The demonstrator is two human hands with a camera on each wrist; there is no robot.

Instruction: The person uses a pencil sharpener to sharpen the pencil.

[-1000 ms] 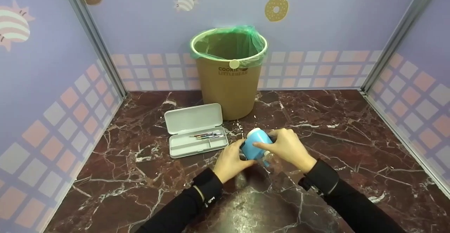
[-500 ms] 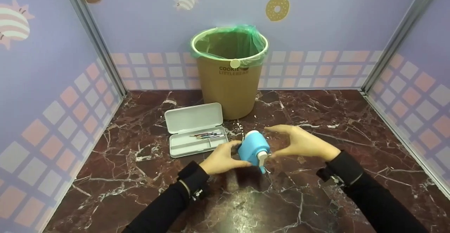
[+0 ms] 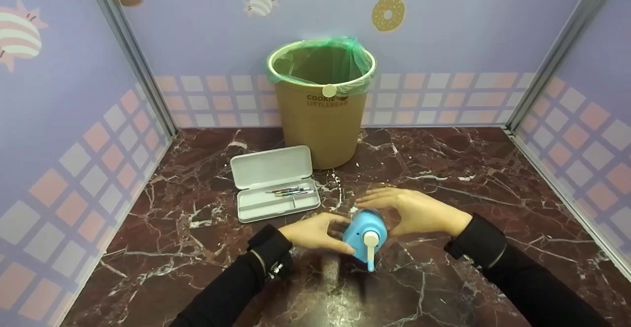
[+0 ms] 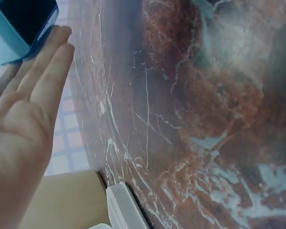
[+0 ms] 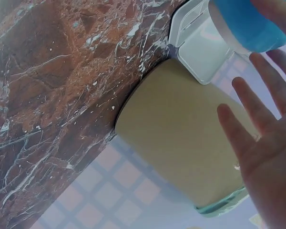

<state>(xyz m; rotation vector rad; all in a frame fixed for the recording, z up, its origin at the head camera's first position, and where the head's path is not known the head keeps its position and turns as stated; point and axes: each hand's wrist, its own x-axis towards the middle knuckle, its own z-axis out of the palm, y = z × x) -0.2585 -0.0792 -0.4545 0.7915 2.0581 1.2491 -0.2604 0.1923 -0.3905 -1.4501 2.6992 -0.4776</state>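
Observation:
A blue pencil sharpener [image 3: 362, 226] with a white crank handle [image 3: 370, 240] is tilted so the crank faces me. My left hand [image 3: 313, 233] grips it from the left, thumb on the near side and fingers behind. In the left wrist view a dark opening shows in the blue sharpener body [image 4: 5, 40], above the fingers of the left hand [image 4: 28, 109]. On the other side, my right hand [image 3: 424, 212] is beside the sharpener with its fingers spread. The right wrist view shows these loosely extended fingers [image 5: 257, 105] around the sharpener's end.
An open white pencil case [image 3: 256, 211] with several pencils [image 3: 291, 191] lies left of the sharpener, its lid raised. Behind it stands a tan bin [image 3: 320, 129] lined with a green bag [image 3: 352, 53]. Patterned walls enclose the dark marble tabletop [image 3: 493, 179].
The right hand has let go of the sharpener, moved off to the right and come back nearer. The left hand has turned the sharpener so its crank faces me, and lowered it toward me.

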